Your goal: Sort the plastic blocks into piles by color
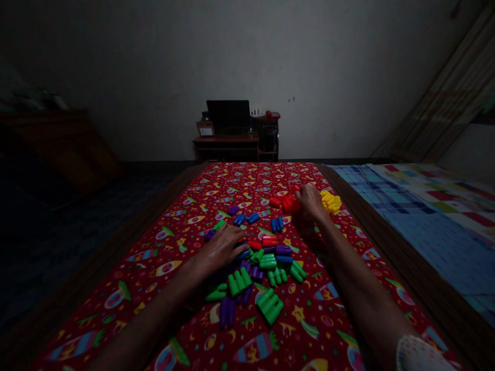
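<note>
Many plastic toy pieces in green [269, 305], purple, blue [277, 224], red [288, 203] and yellow [331, 201] lie scattered on a red patterned cloth [162, 257]. My left hand [220, 248] rests flat on the cloth with fingers spread, touching the near pile of mixed pieces. My right hand [311, 200] reaches farther out, between the red cluster and the yellow cluster; its fingers curl down at the red pieces, and what they grip is hidden.
The cloth covers a long wooden-edged surface [406, 257]. A checked blue and multicolour mat [433, 216] lies to the right. A small desk with a dark monitor [229, 116] stands at the far wall. The room is dim.
</note>
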`<action>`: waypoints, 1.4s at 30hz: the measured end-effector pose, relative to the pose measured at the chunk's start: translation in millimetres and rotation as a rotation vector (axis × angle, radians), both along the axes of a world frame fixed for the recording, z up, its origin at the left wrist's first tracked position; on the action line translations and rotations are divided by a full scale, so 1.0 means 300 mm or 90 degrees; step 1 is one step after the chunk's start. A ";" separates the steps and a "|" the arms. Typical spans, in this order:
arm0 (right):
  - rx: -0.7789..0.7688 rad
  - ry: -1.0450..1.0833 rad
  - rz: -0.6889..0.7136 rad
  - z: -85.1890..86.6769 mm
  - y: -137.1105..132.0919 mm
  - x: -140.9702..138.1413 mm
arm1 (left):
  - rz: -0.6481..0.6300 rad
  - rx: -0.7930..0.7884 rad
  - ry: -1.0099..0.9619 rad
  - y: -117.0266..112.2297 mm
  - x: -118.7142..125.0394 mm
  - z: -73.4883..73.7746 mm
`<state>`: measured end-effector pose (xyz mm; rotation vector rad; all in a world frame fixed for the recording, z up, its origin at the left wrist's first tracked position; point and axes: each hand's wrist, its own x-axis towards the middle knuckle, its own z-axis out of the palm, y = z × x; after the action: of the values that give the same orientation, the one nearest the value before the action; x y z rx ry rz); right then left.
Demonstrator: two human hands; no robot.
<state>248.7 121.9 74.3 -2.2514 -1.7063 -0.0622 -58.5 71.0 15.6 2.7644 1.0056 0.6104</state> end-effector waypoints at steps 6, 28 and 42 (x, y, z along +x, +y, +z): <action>-0.066 0.017 0.041 -0.060 0.009 0.053 | -0.054 -0.051 0.005 -0.019 0.007 0.023; -0.071 0.160 0.643 0.083 -0.118 -0.281 | 0.179 -0.118 -0.182 0.000 0.060 0.099; 0.015 0.020 0.366 -0.056 0.031 -0.074 | 0.055 -0.041 0.060 -0.001 -0.013 0.051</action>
<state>226.5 131.2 57.6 -1.6531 -2.2447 0.0814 -62.5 70.8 30.8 2.7287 1.1482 0.4543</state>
